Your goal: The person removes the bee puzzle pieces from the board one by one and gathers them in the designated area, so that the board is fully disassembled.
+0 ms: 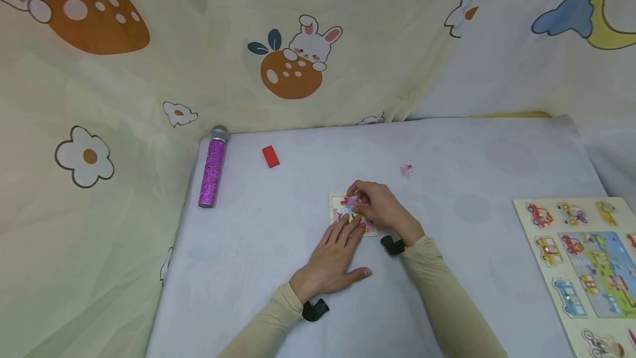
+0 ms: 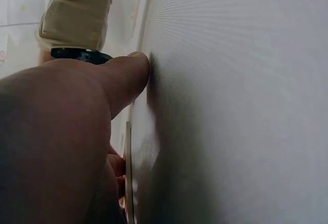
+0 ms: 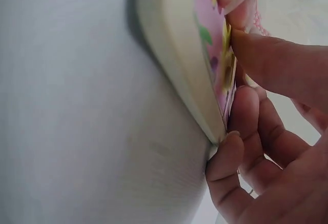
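Observation:
A small square jigsaw puzzle board (image 1: 332,198) with a pale frame and a colourful picture lies mid-table. My left hand (image 1: 332,263) rests with straight fingers on its lower left part, thumb spread out on the cloth. At the board's upper part, my right hand (image 1: 379,203) pinches a pink puzzle piece (image 1: 350,201) between curled fingers and thumb. Seen close in the right wrist view, the puzzle's pink and yellow surface (image 3: 218,55) sits inside the cream frame, with the right fingers against it. Another pink puzzle piece (image 1: 407,171) lies apart, beyond the right hand.
A purple glitter microphone (image 1: 212,173) lies at the table's far left, with a red block (image 1: 270,156) to its right. On the right edge is a large wooden vehicle puzzle board (image 1: 550,278). Patterned curtain (image 1: 208,43) hangs behind the white-covered table (image 1: 238,269).

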Demonstrator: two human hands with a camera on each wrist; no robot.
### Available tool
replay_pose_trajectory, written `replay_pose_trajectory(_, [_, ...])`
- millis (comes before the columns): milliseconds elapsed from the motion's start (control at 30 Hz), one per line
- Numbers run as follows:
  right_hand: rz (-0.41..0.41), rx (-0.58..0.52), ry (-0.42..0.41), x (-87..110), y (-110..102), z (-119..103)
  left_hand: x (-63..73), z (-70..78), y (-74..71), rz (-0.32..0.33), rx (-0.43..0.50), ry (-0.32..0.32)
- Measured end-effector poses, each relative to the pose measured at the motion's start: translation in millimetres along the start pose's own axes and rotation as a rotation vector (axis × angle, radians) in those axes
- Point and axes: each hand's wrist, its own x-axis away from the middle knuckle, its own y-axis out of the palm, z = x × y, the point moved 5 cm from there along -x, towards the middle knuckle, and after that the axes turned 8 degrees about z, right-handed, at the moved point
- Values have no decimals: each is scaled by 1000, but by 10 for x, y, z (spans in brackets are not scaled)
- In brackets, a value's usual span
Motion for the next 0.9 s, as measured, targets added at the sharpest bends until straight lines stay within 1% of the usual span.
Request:
replay_pose_trajectory(133, [9,11,-34,15,-3,-15,-2,4,-9,3,1,1])
replay_pose_trajectory(233, [13,13,-42,22,-6,-22,-1,7,-18,2,2,0])
replay_pose_trajectory(500, [19,-17,-20,20,-30,2,5,6,-20,-2,2,-5])
replay_pose_trajectory(600, [50,-37,-32,38,-107,20,3,12,-15,0,4,-4])
replay_pose_trajectory(700, [95,-62,-45,61,-233,79,1,16,-13,2,3,-3])
replay_pose_trajectory(800, [140,-76,-35,84,-392,203,-2,16,-12,5,-2,-4])
replay_pose_trajectory(900, [177,-60,-2,103,-561,367,-5,15,-8,6,-4,-7])
